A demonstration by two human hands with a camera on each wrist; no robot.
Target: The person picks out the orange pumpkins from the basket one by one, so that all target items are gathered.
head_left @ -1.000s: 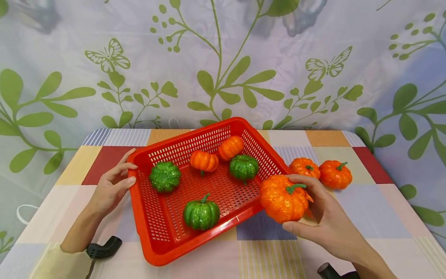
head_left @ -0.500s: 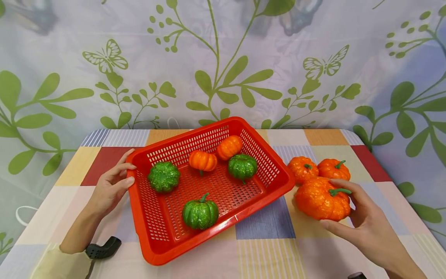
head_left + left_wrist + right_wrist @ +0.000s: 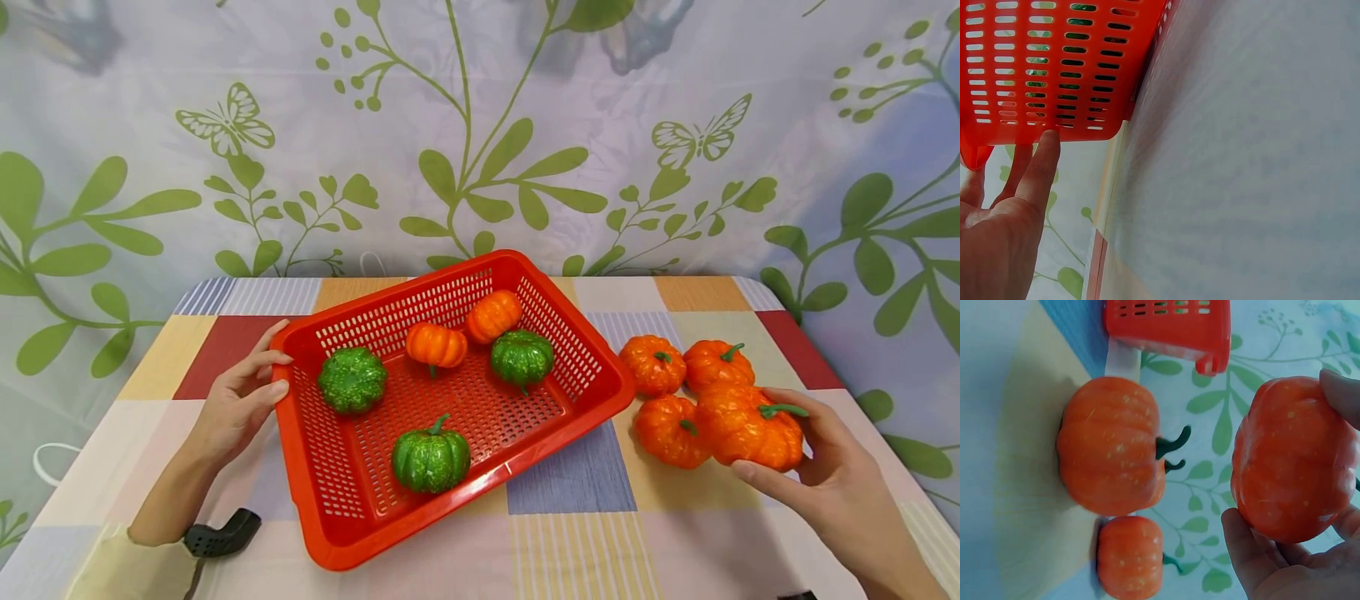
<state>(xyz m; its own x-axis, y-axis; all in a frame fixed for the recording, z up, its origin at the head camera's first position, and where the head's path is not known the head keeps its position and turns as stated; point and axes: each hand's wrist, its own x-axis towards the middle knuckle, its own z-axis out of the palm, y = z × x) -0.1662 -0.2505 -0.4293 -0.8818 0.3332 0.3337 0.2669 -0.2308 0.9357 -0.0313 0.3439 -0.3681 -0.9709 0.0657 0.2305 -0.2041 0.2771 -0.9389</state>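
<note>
My left hand (image 3: pixel 236 404) holds the left end of a red plastic basket (image 3: pixel 510 477), thumb over the rim; in the left wrist view its fingers (image 3: pixel 1041 169) meet the slotted outer wall. Inside the basket lie two orange pumpkins (image 3: pixel 437 345) and several green pumpkins (image 3: pixel 432 461). On the right, my right hand (image 3: pixel 840 479) grips a larger orange pumpkin (image 3: pixel 746 427) with a green stem, between thumb and fingers. In the right wrist view this pumpkin (image 3: pixel 1297 459) is raised beside other orange pumpkins (image 3: pixel 1110 447) standing on the table.
Three orange pumpkins (image 3: pixel 670 431) stand grouped on the table right of the basket. A patchwork-patterned cloth (image 3: pixel 585 550) covers the table. Behind it hangs a pale curtain (image 3: pixel 510 100) printed with green leaves and butterflies.
My right hand has moved right with the orange pumpkin, away from the basket's corner. A table pumpkin that it covered now shows. My left hand and the basket have stayed in place.
</note>
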